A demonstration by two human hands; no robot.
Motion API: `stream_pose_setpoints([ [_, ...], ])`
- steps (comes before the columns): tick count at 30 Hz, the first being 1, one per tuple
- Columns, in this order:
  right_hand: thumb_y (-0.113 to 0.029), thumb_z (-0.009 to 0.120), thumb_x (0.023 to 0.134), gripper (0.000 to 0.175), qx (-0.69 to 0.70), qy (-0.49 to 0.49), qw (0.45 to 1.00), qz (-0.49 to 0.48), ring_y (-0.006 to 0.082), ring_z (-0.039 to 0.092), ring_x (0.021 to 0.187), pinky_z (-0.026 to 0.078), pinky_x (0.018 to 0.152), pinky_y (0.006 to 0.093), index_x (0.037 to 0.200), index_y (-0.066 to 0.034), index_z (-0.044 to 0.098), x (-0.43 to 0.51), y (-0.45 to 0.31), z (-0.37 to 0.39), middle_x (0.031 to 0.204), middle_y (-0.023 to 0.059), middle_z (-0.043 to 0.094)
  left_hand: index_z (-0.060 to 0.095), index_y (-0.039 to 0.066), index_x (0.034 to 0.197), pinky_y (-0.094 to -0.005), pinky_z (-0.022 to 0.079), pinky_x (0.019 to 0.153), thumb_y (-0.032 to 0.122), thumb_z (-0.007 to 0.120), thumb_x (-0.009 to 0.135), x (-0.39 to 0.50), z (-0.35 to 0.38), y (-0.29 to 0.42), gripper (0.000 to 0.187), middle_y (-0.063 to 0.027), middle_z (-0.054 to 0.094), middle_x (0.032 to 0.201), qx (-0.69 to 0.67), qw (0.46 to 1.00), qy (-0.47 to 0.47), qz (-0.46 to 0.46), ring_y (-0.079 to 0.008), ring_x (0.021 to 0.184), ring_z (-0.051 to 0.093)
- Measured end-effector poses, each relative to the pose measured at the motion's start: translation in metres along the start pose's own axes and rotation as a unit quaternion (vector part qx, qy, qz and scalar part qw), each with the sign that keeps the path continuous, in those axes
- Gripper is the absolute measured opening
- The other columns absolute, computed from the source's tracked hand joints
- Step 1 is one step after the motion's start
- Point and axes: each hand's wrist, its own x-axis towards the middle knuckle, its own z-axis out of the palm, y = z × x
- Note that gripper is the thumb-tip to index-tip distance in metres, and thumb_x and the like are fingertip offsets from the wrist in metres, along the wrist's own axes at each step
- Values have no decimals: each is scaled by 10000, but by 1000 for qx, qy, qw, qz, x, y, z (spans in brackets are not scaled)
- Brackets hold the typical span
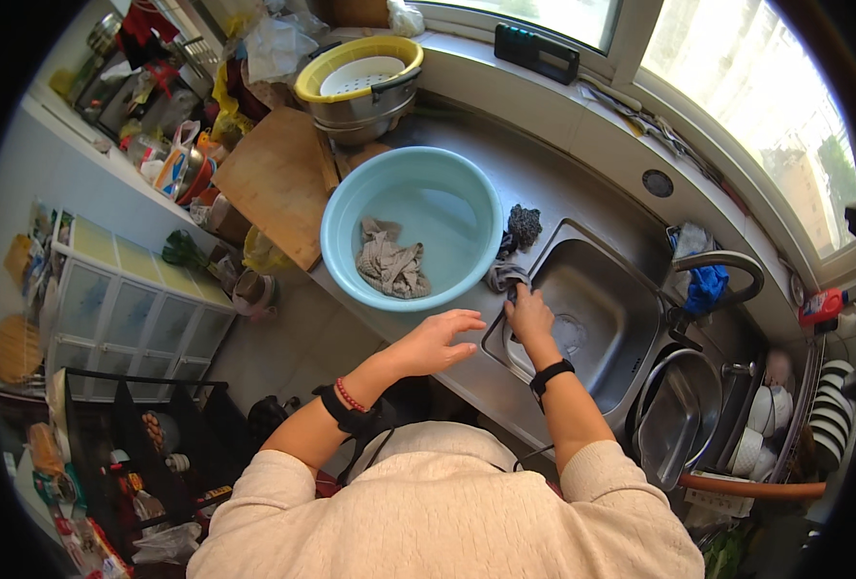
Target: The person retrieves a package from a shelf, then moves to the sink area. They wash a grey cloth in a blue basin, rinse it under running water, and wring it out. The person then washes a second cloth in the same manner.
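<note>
My right hand (529, 315) reaches over the left edge of the steel sink (616, 326), its fingertips at a dark grey cloth (506, 276) on the counter; whether they grip it is hard to tell. My left hand (439, 340) is held in the air near the front rim of a light blue plastic basin (334, 268), fingers apart, holding nothing. In the basin, a crumpled grey-beige cloth (395, 268) lies in shallow water, towards the left. A dark mesh scourer (524, 223) rests between basin and sink. Part of a pale object in the sink is hidden by my right hand.
A wooden board (276, 184) lies left of the basin, with a yellow colander (406, 51) stacked in a steel pot (359, 119) behind it. A curved faucet (750, 271) stands right of the sink, near a blue cloth (707, 287) and metal bowls (678, 420).
</note>
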Motion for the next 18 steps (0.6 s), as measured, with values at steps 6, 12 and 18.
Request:
stream_pose_setpoints([
  [6, -282, 679, 757, 285, 156, 15, 988, -15, 343, 625, 901, 499, 788, 427, 994, -123, 670, -14, 34, -37, 905, 165, 614, 595, 13, 1229, -333, 505, 922, 75, 607, 888, -18, -97, -21, 347, -104, 575, 1259, -47, 990, 120, -59, -193, 1069, 593],
  [12, -121, 672, 815, 297, 385, 37, 918, -84, 211, 577, 827, 476, 787, 319, 1106, -70, 641, 3, -14, -109, 882, 103, 573, 577, 32, 1264, -391, 457, 991, 218, 741, 793, 29, -182, -81, 532, -187, 529, 1324, 270, 959, 35, -80, -315, 1211, 520],
  [18, -98, 600, 868, 340, 188, -164, 968, -8, 292, 626, 883, 502, 840, 328, 1206, -104, 637, 9, -46, -70, 933, 131, 642, 287, 155, 1500, -579, 325, 1075, 340, 891, 595, 75, -186, -104, 1103, -190, 82, 1582, 430, 839, -258, -212, -427, 1428, 158],
])
